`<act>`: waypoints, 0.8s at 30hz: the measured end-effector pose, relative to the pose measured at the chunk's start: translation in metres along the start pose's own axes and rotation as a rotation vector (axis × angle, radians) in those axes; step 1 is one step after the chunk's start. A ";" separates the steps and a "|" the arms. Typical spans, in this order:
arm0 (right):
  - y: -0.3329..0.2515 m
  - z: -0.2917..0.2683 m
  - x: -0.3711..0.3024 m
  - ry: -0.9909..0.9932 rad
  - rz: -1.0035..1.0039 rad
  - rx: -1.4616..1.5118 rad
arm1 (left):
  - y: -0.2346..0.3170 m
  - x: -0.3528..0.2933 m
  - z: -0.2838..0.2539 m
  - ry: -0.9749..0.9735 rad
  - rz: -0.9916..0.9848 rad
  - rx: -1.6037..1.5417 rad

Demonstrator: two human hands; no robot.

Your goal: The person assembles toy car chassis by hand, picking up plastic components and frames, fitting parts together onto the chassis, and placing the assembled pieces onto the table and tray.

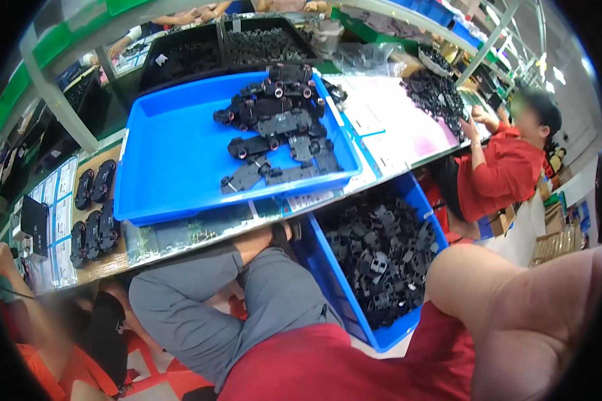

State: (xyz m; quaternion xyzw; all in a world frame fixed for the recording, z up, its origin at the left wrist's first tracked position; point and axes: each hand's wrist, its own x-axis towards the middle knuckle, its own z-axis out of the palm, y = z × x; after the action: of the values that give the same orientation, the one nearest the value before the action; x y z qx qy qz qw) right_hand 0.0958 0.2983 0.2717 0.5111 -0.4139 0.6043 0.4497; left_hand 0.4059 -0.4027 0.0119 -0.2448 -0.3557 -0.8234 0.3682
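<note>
Neither of my hands shows. My bare right arm [475,274], bent and close up, fills the lower right, and its hand is out of the picture. In front of me a shallow blue tray [170,147] sits on the workbench. Black plastic toy-car-like chassis parts [284,123] lie piled in its right half, some overlapping. Below the bench edge, beside my crossed legs in grey trousers [281,294], stands a deep blue bin [341,294] full of small black plastic parts [381,260].
Several black chassis [95,230] stand on cardboard at the left. Black crates [264,43] of small parts are behind the tray. A co-worker in red [502,170] handles a heap of black parts [435,100] at right; another co-worker's hand [5,259] shows at far left.
</note>
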 end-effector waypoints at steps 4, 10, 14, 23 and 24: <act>-0.012 -0.011 0.001 0.021 -0.029 -0.083 | -0.004 0.019 0.017 -0.058 -0.060 0.097; -0.024 -0.017 0.027 -0.089 -0.110 -0.149 | -0.068 -0.025 0.032 -0.051 -0.046 0.170; -0.017 0.001 0.039 -0.198 -0.153 -0.194 | -0.121 -0.072 0.053 -0.013 -0.049 0.196; -0.001 0.004 0.038 -0.172 -0.217 -0.423 | -0.144 -0.022 0.056 -0.170 -0.207 0.373; -0.004 -0.003 0.042 -0.172 -0.223 -0.437 | -0.144 -0.022 0.061 -0.181 -0.218 0.399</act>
State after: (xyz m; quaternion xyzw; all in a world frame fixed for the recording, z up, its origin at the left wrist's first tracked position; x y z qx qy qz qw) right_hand 0.0960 0.3072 0.3129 0.4938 -0.5124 0.4018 0.5763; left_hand 0.3157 -0.2781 -0.0228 -0.2000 -0.5673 -0.7464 0.2847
